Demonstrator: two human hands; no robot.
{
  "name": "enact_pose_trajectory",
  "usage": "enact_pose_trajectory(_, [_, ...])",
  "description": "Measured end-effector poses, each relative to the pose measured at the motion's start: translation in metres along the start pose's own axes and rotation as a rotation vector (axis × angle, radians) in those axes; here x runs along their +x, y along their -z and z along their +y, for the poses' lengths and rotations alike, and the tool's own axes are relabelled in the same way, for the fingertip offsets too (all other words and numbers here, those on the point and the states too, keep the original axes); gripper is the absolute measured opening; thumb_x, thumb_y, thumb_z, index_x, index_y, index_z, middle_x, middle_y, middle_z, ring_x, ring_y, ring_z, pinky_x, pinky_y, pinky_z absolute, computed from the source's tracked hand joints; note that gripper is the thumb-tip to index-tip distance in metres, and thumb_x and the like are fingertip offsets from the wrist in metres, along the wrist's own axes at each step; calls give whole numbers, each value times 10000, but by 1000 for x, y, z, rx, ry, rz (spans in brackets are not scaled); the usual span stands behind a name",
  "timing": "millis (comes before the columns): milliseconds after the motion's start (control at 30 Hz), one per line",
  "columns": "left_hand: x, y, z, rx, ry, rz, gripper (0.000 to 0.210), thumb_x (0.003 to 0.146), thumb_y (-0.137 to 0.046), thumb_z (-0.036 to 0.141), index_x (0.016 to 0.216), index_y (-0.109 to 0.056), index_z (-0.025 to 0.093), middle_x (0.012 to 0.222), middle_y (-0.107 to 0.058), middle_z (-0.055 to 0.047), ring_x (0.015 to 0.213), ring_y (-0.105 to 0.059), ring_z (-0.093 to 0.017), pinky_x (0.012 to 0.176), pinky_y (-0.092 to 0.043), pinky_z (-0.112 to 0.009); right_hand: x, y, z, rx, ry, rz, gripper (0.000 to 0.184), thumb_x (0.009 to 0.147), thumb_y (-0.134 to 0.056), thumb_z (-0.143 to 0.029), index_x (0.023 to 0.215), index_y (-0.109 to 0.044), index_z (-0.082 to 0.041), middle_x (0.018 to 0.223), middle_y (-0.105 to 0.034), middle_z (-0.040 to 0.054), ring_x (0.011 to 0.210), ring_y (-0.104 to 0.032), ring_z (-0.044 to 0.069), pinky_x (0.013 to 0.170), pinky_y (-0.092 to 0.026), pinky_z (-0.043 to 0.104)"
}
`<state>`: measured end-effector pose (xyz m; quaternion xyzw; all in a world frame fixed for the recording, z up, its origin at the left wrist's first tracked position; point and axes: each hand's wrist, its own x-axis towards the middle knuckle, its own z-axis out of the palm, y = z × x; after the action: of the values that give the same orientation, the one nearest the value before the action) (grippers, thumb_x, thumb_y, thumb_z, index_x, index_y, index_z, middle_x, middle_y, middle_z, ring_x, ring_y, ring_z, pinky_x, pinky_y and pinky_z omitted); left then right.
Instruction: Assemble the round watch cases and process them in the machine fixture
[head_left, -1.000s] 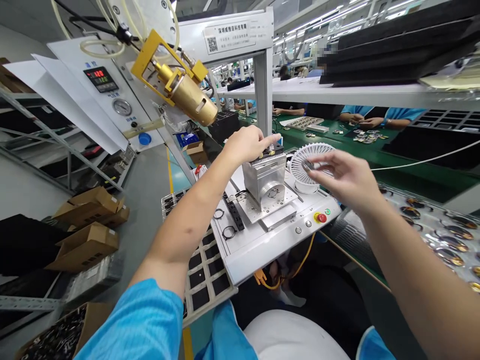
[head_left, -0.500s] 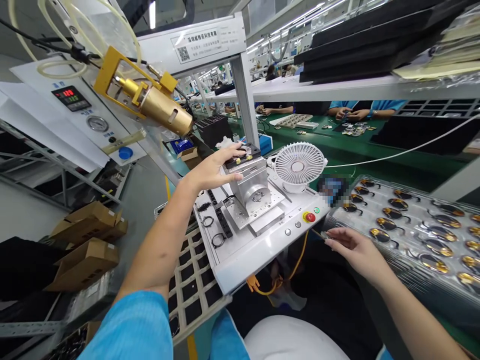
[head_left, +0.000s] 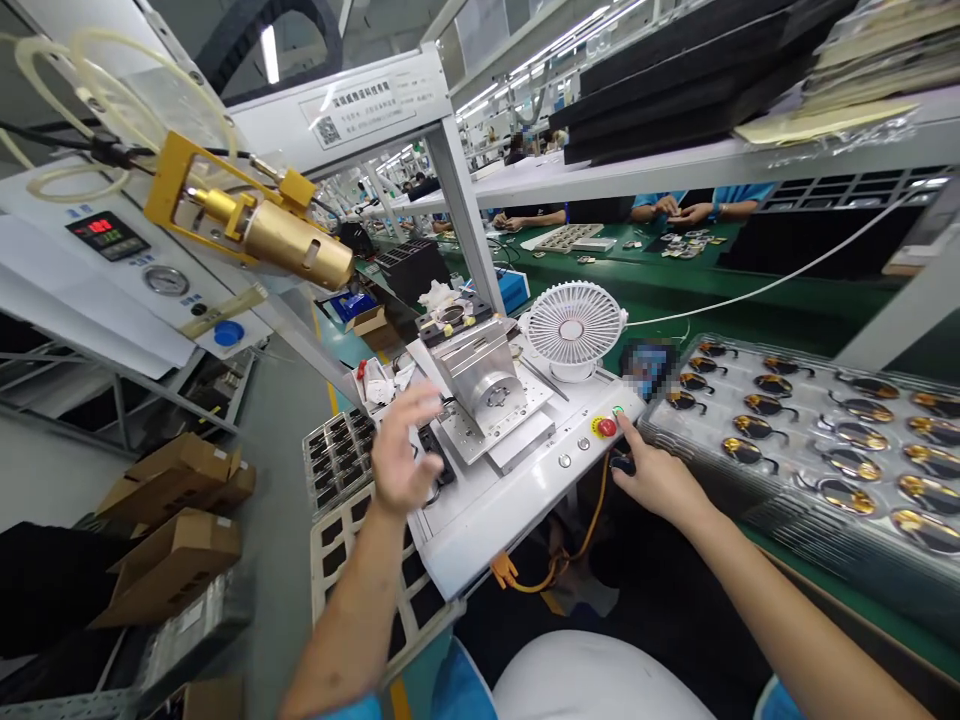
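Note:
My left hand [head_left: 405,455], blurred, hangs over the left side of the white machine base [head_left: 480,550]. Its fingers are spread with nothing in them. Beyond it stands the metal fixture block [head_left: 480,365], with a black holder [head_left: 454,318] on top. My right hand [head_left: 660,480] reaches the front panel's right end, its index fingertip on the green-ringed button [head_left: 618,411]. Beside that button is the red emergency-stop knob [head_left: 606,427]. At my right thumb shows a small dark piece [head_left: 622,462], partly hidden and apparently pinched.
A brass cylinder head [head_left: 296,245] hangs at upper left, beside a control panel [head_left: 142,250]. A white fan [head_left: 574,325] stands behind the buttons. On the right, a clear tray [head_left: 810,440] carries several round dark parts with cables. Co-workers' hands [head_left: 679,210] work across the green bench.
My left hand has left the holder on the fixture and drawn back toward me. My right hand has moved up to the green-ringed button. The view has shifted slightly.

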<state>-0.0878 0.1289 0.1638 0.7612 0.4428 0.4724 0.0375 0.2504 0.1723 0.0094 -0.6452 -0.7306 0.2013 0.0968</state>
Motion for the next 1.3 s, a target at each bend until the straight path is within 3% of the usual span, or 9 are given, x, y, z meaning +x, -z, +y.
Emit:
enact_pose_trajectory(100, [-79, -46, 14, -194, 252, -130, 687, 803, -482, 882, 1029, -712, 275, 1118, -739, -132, 1211, -651, -379, 1126, -452, -635, 3, 9, -5, -40, -24, 17, 853, 948, -578, -278, 1674, -168, -96, 1124, -740, 224, 1003, -729, 421, 820, -540, 477])
enact_pose_trajectory(233, [-144, -100, 35, -546, 644, -257, 368, 891, -693, 562, 1119, -727, 275, 1167, -752, -130, 1173, -686, -327, 1110, -507, -536, -8, 15, -4, 105, -26, 36, 759, 890, -658, -271, 1589, -385, -158, 1040, -762, 152, 946, -737, 367, 840, -549, 462])
enact_pose_trajectory(467, [-182, -145, 55, -1165, 980, -221, 529, 800, -845, 479, 1271, -688, 297, 1253, -744, -126, 1162, -727, -319, 1097, -525, -534, -99, -38, -21, 880, 453, 25, 791, 734, -903, -558, 1384, -578, -247, 1089, -734, 87, 1004, -713, 262, 893, -587, 390])
enact_pose_trajectory(633, [-188, -161, 54, -1352, 1013, -188, 619, 583, -984, 472, 1141, -759, 326, 1168, -775, -91, 1037, -761, -309, 1042, -554, -532, -120, -56, -36, 942, 417, 150, 773, 659, -911, -649, 1264, -660, -238, 1021, -678, 77, 911, -699, 239, 798, -598, 359])
enact_pose_trajectory(800, [-179, -162, 51, -1280, 1028, -102, 617, 578, -991, 448, 1152, -794, 334, 1176, -759, -98, 883, -745, -234, 763, -623, -373, -93, -19, -24, 731, 557, 150, 656, 757, -850, -651, 1236, -695, -231, 1089, -700, 116, 1006, -672, 280, 885, -583, 418])
enact_pose_trajectory(900, [-179, -156, 50, -1242, 1025, -97, 635, 590, -980, 475, 1178, -795, 323, 1166, -735, -103, 830, -742, -215, 607, -580, -293, -50, 31, -3, 408, 404, 320, 330, 950, -691, -458, 1170, -731, -215, 1123, -722, 130, 1075, -661, 308, 986, -537, 469])
enact_pose_trajectory(967, [-182, -152, 48, -1239, 996, -98, 634, 613, -966, 491, 1194, -790, 307, 1106, -744, -95, 828, -754, -215, 669, -601, -315, -16, 65, 10, 95, 143, 382, 285, 965, -622, -347, 1153, -750, -175, 1104, -734, 154, 1105, -650, 340, 987, -525, 473])
enact_pose_trajectory(1067, [-189, -147, 45, -1239, 917, -68, 618, 635, -959, 486, 1183, -789, 253, 1087, -778, -112, 937, -769, -252, 861, -612, -393, 23, 100, 21, -305, -128, 233, 330, 940, -596, -260, 1196, -752, -123, 1076, -742, 202, 1161, -634, 386, 903, -530, 434])
enact_pose_trajectory(1300, [-195, -139, 44, -1290, 882, -37, 537, 667, -964, 397, 1133, -768, 216, 1077, -800, -101, 1062, -760, -266, 967, -574, -387, 46, 110, 19, -429, -151, 130, 244, 827, -641, -156, 990, -798, -66, 1006, -748, 263, 979, -707, 425, 761, -510, 419])
